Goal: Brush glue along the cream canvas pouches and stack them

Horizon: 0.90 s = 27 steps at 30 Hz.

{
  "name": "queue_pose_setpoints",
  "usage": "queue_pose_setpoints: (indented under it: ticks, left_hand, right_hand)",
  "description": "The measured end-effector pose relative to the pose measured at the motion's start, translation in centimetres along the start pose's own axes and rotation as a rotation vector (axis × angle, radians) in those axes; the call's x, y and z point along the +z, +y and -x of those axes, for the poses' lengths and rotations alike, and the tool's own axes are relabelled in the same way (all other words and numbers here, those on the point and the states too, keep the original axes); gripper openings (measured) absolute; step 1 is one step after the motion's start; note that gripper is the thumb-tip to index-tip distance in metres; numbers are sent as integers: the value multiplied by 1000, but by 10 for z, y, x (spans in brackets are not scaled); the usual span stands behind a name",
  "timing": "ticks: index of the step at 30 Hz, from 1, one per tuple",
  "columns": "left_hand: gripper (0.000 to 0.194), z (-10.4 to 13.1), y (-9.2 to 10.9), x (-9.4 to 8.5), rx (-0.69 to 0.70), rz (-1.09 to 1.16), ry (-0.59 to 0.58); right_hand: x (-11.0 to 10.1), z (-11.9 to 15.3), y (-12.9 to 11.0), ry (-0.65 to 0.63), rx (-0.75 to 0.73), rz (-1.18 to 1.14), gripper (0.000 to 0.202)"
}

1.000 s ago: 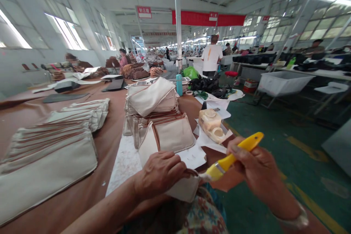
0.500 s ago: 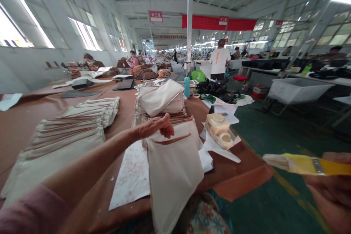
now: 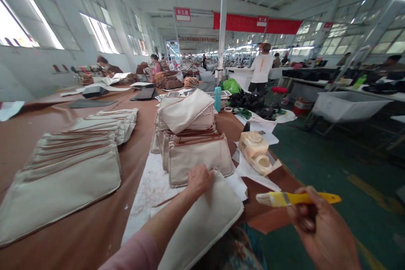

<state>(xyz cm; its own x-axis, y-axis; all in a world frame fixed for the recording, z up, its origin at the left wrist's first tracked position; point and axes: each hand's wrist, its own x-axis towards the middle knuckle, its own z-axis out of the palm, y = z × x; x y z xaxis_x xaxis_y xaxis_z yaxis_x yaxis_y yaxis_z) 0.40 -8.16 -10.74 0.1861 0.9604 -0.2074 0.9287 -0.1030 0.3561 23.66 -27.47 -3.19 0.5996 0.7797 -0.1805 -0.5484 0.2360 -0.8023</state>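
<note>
My left hand (image 3: 200, 180) is closed at the upper edge of a cream fabric pouch piece (image 3: 202, 219), which lies slanted over the near table edge. Its fingertips are partly hidden. Just beyond stands a stack of similar pieces (image 3: 199, 154), with brown strips along their tops. On the right, my right hand (image 3: 319, 223) grips a paintbrush (image 3: 294, 198) by its yellow handle, bristles pointing left, held in the air beside the table corner. A pale plastic container (image 3: 254, 145) with a round opening sits between the stack and the brush.
A fanned row of cream pieces (image 3: 79, 168) covers the left of the brown-covered table (image 3: 136, 177). White paper (image 3: 142, 194) lies under the stack. Further back are a turquoise bottle (image 3: 217, 99) and black material (image 3: 253, 103). A white bin (image 3: 348, 105) and a person (image 3: 262, 69) are beyond.
My left hand has come down and nearer, from above the stack to the slanted piece, which has shifted nearer. My right hand has brought the paintbrush left, toward the table.
</note>
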Motion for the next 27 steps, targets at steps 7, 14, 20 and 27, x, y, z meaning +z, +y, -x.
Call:
queue_pose_setpoints:
  ticks: [7,14,20,27]
  left_hand:
    - [35,12,4,16,5,-2,33]
    - [28,36,7,-3,281,156,-11]
    - [29,70,17,-24,493,617,-254]
    - [40,95,25,-39,454,801,-490]
  right_hand:
    - [-12,-19,33,-82,7,-22,31]
    - [4,-24,27,-97,-137,101,41]
    - [25,-26,24,-187,-282,276,46]
    - [38,-25,21,-182,-611,794,52]
